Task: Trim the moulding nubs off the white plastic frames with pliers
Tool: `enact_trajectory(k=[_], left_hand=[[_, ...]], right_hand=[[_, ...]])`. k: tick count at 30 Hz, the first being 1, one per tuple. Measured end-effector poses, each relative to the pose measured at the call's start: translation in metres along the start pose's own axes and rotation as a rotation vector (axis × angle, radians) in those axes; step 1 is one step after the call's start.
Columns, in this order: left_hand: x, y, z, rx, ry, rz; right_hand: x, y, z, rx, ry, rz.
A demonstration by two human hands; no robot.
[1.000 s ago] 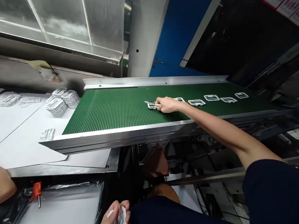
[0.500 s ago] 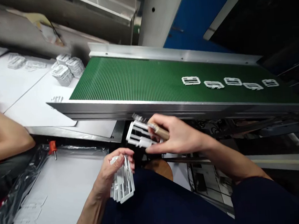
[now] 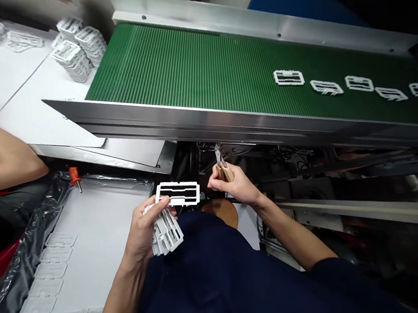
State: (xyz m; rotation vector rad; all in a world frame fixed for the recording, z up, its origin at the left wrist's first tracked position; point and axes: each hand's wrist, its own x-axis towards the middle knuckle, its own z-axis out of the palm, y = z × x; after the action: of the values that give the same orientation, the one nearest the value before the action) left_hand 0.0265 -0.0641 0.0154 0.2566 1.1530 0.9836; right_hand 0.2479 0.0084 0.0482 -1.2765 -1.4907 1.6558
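My left hand (image 3: 144,224) is closed around a fanned bunch of white plastic frames (image 3: 167,233). Its thumb pins one more white plastic frame (image 3: 183,193) on top, which sticks out to the right with its slots showing. To the right of that frame, my right hand (image 3: 235,183) grips nippers (image 3: 224,170) with tan handles, their metal jaws pointing up toward the conveyor's side. No white frame is in my right hand.
Several white frames (image 3: 288,77) lie on the green conveyor belt (image 3: 188,71), behind its metal side rail (image 3: 155,119). Stacked frames (image 3: 73,58) stand on the white table at left. Below, a plastic-lined box (image 3: 91,223) holds rows of frames. Another person's arm (image 3: 6,153) rests at far left.
The single frame has passed from my right hand to my left. My right hand has drawn slightly back with the nippers. The view has tilted down, so the belt appears higher.
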Motion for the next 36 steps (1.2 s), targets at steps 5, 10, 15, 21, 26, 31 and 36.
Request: enact_trajectory(k=[5, 10, 15, 21, 26, 31, 36], left_hand=[[0.003, -0.001, 0.001, 0.004, -0.031, -0.015], [0.004, 0.005, 0.002, -0.053, -0.085, -0.053], [0.014, 0.001, 0.002, -0.2, -0.301, -0.337], [0.023, -0.009, 0.001, -0.061, -0.121, -0.265], [0.001, 0.016, 0.002, 0.404, 0.104, 0.264], [-0.004, 0.031, 0.003, 0.815, -0.049, 0.514], [0.003, 0.023, -0.001, 0.941, -0.205, 0.384]], right_hand=[[0.005, 0.008, 0.006, 0.015, -0.051, -0.114], [0.015, 0.003, 0.012, 0.123, -0.139, -0.139], [0.023, -0.011, 0.017, 0.043, -0.343, -0.217], [0.022, -0.014, 0.024, -0.401, -0.161, -0.394], [0.001, 0.001, 0.045, -0.473, 0.051, -0.336], [-0.027, 0.014, 0.068, -0.505, 0.134, -0.181], [-0.046, 0.026, 0.075, -0.463, 0.11, -0.107]])
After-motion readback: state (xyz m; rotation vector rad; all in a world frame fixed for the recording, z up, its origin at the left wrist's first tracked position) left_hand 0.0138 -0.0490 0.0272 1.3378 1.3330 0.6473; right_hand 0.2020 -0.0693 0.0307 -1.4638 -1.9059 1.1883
